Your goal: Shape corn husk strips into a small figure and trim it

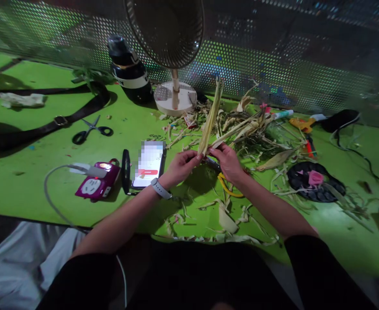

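My left hand (184, 165) pinches the lower end of a long, pale yellow dried corn husk (210, 118), which points up and away from me. Close beside it, the fingertips of my right hand (229, 162) are closed on the base of the same bundle, where another husk strip angles off to the right. A tool with yellow handles (228, 188) shows under my right hand; whether that hand touches it, I cannot tell. Behind the hands lies a heap of husks and scraps (241, 125). A loose husk piece (227, 219) is near the table's front edge.
On the green table (60, 189) are black scissors (92, 129), a lit phone (149, 163), a purple power socket (99, 180) with a cable, a bottle (129, 71) and a fan (175, 92). A black tray (297, 183) with a pink piece and an orange glue gun (302, 124) are right.
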A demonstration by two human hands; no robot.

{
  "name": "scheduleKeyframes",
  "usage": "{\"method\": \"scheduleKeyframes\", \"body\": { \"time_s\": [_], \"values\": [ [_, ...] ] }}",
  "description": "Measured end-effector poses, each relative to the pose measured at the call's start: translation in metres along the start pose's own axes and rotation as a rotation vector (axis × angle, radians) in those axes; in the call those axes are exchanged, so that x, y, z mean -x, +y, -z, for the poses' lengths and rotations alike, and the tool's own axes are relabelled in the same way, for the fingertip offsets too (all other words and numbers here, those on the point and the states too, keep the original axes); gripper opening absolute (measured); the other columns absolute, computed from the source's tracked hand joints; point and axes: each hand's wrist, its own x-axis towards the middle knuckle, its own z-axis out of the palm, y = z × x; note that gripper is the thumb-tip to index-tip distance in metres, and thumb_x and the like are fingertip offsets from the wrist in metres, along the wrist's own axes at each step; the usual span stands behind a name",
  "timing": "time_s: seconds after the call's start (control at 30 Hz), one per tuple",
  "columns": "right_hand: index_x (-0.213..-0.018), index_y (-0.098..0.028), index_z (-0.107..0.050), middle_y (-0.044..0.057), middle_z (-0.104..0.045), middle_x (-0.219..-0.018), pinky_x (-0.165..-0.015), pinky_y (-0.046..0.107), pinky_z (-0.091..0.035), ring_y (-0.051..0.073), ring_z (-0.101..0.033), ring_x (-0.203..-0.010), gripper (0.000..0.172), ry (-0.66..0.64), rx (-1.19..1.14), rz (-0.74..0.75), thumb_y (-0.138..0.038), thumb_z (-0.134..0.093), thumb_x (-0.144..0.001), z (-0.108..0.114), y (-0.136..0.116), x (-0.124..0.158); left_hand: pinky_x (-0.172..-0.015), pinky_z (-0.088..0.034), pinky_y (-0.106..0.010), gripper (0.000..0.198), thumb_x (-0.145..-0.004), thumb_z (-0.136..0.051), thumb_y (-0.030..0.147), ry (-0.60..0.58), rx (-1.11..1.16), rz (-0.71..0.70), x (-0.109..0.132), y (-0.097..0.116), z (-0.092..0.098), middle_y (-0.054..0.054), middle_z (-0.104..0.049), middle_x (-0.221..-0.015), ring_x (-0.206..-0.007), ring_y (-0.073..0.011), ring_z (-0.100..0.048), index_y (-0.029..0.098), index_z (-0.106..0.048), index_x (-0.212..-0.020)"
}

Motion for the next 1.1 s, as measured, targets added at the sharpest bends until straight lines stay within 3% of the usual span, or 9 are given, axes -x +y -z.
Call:
{"method": "scheduleKeyframes", "body": {
  "time_s": [0.23,0.43,0.6,0.73,0.8,0.87,1.0,1.1],
  "values": [
    [-0.088,-0.023,-0.059,-0.003,-0.066,-0.077,-0.074,0.028,-0.05,0.014,-0.06,-0.075,0.031,0.003,0.116,0.128,-0.046,-0.071,-0.07,-0.001,0.0,0.003,-0.061,-0.041,-0.023,0.035,-0.085,-0.058,0.047,-0.046,0.025,0.005,0.003,0.0,-0.004,-0.002,-0.061,-0.072,-0.064,-0.0103,-0.051,0.012,-0.067,-0.086],
    [-0.079,-0.024,-0.055,-0.002,-0.059,-0.075,-0.068,0.026,-0.048,0.013,-0.054,-0.071,0.028,0.116,0.246,0.267,-0.05,-0.066,-0.076,-0.008,-0.021,0.025,-0.076,-0.051,-0.029,0.02,-0.09,-0.053,0.029,-0.015,-0.157,-0.328,0.017,0.02,-0.015,-0.009,-0.068,-0.091,-0.085,-0.016,-0.063,0.016,-0.068,-0.09],
    [-0.076,-0.024,-0.052,-0.003,-0.053,-0.066,-0.055,0.025,-0.046,0.013,-0.054,-0.062,0.033,0.147,0.168,0.113,-0.055,-0.065,-0.073,-0.016,-0.032,0.031,-0.081,-0.054,-0.031,0.016,-0.089,-0.052,0.017,0.041,-0.354,-0.555,0.019,0.011,-0.019,-0.011,-0.07,-0.101,-0.094,-0.0169,-0.066,0.018,-0.067,-0.095],
    [-0.068,-0.023,-0.047,-0.006,-0.049,-0.057,-0.048,0.022,-0.042,0.009,-0.048,-0.051,0.04,0.198,0.085,0.007,-0.058,-0.068,-0.068,-0.018,-0.035,0.023,-0.084,-0.054,-0.03,0.015,-0.088,-0.053,0.016,0.034,-0.391,-0.631,0.017,0.002,-0.021,-0.012,-0.07,-0.102,-0.096,-0.0162,-0.066,0.018,-0.067,-0.095],
    [-0.066,-0.023,-0.047,-0.006,-0.049,-0.055,-0.046,0.022,-0.041,0.009,-0.047,-0.048,0.044,0.189,0.074,-0.037,-0.06,-0.071,-0.063,-0.016,-0.036,0.02,-0.083,-0.054,-0.03,0.015,-0.089,-0.054,0.017,0.009,-0.329,-0.591,0.017,0.005,-0.022,-0.012,-0.07,-0.1,-0.094,-0.0162,-0.066,0.017,-0.067,-0.094],
    [-0.065,-0.022,-0.049,-0.006,-0.049,-0.055,-0.047,0.023,-0.042,0.01,-0.049,-0.049,0.045,0.169,0.079,-0.046,-0.059,-0.075,-0.058,-0.012,-0.037,0.016,-0.081,-0.053,-0.029,0.016,-0.09,-0.054,0.021,-0.02,-0.225,-0.466,0.018,0.01,-0.021,-0.011,-0.07,-0.095,-0.091,-0.0158,-0.065,0.016,-0.069,-0.091],
    [-0.067,-0.021,-0.057,-0.005,-0.055,-0.061,-0.057,0.023,-0.046,0.009,-0.051,-0.057,0.042,0.115,0.073,0.041,-0.056,-0.078,-0.057,-0.006,-0.033,0.013,-0.076,-0.052,-0.027,0.026,-0.09,-0.056,0.036,-0.028,0.066,-0.168,0.017,0.015,-0.021,-0.008,-0.069,-0.088,-0.081,-0.0143,-0.063,0.014,-0.07,-0.088],
    [-0.07,-0.02,-0.062,-0.004,-0.058,-0.065,-0.06,0.023,-0.045,0.01,-0.051,-0.061,0.039,0.108,0.164,0.108,-0.056,-0.076,-0.061,-0.003,-0.028,0.011,-0.077,-0.051,-0.027,0.033,-0.085,-0.06,0.044,-0.023,0.211,-0.043,0.017,0.014,-0.021,-0.007,-0.07,-0.089,-0.081,-0.0143,-0.063,0.013,-0.071,-0.089]
  ]
}}
